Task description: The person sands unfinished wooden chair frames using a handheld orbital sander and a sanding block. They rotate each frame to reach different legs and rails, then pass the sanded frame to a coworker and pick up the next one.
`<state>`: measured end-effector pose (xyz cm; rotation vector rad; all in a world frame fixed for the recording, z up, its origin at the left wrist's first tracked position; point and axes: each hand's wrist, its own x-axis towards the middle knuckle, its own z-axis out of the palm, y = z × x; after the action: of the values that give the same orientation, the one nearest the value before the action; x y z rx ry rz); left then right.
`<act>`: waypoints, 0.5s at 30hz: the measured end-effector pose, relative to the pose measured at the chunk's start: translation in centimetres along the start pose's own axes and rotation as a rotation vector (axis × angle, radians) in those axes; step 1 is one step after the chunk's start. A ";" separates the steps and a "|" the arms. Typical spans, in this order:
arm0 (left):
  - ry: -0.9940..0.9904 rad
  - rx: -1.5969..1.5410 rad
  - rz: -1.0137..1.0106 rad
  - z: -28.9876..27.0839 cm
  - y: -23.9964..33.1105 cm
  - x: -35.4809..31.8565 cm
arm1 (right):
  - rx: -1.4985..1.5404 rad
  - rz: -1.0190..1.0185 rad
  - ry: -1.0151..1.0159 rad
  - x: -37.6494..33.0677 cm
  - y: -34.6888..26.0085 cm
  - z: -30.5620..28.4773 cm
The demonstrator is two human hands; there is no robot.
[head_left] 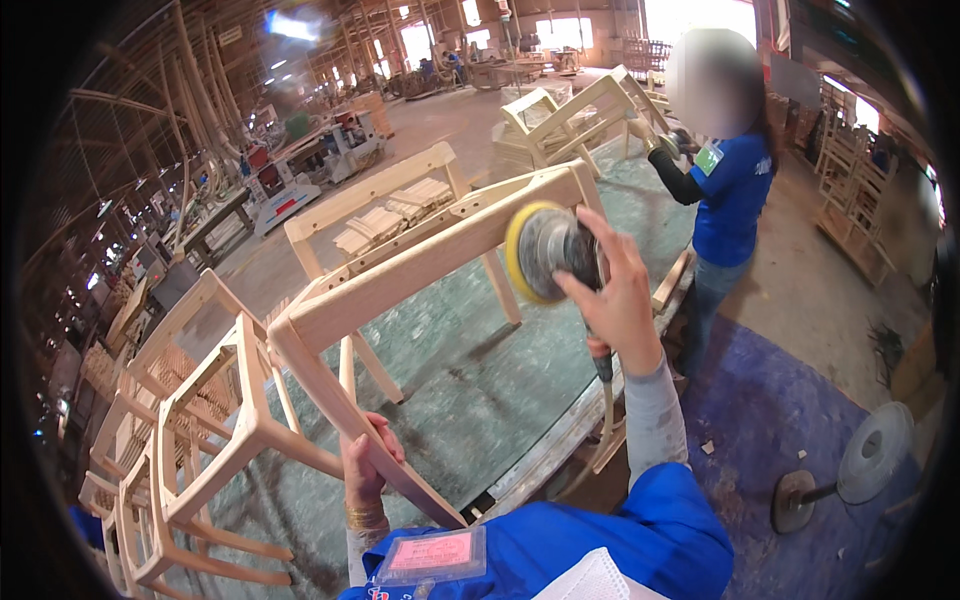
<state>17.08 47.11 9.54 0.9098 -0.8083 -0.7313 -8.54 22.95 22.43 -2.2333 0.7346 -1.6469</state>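
A pale wooden chair frame stands tilted on the green-topped workbench. My left hand is closed around its curved near leg, low down by the bench edge. In my right hand is a round power sander with a yellow pad, its cord hanging below. The pad is on edge beside the frame's right corner; whether it touches the wood I cannot tell. My fingers wrap the sander's dark body, and part of the grip is hidden behind them.
More wooden chair frames crowd the bench's left side. Wooden strips lie stacked beyond it. At the far right end a co-worker in a blue shirt handles another frame. A weighted stand is on the floor at right.
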 end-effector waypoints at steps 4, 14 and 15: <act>0.001 0.025 -0.004 0.1 0.5 -0.3 | -0.046 0.001 0.085 1.9 0.6 1.7; -0.083 0.071 -0.013 -1.3 1.2 2.4 | 0.114 -0.071 -0.119 3.0 0.4 2.8; -0.089 0.048 0.002 -2.1 1.1 2.7 | 0.182 -0.045 -0.187 2.0 -0.4 3.3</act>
<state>20.42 46.14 10.48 0.9246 -0.9085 -0.7579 -4.89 21.94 23.18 -2.2477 0.4717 -1.4355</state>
